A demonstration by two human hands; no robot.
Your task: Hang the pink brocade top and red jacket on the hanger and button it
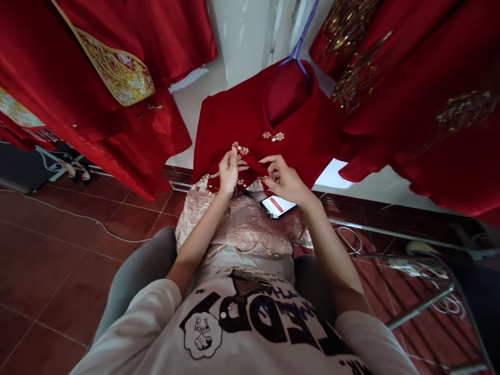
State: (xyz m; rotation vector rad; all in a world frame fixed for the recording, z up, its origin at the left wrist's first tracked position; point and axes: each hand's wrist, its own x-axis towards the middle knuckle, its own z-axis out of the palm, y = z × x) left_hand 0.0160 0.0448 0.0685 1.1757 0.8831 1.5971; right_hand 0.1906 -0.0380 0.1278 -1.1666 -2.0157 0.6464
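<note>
A red garment (pixel 242 114) hangs in front of me on a purple hanger (pixel 299 49). Beaded flower ornaments (pixel 273 136) sit below its neckline. My left hand (pixel 229 171) pinches the garment just below another beaded ornament (pixel 239 148). To its right, my right hand (pixel 282 177) has bent fingers near the garment's lower front, the thumb close to the fingertips; whether it grips anything is too small to tell. Pale pink shiny fabric (pixel 246 224) covers my lap, and a phone (pixel 278 206) with a lit screen lies on it below my right hand.
Red garments with gold decoration hang at the left (pixel 128 73) and right (pixel 410 104). A metal rack (pixel 425 307) stands at the lower right beside white cables. A thin cable (pixel 97 223) crosses the tiled floor (pixel 58 260) at the left.
</note>
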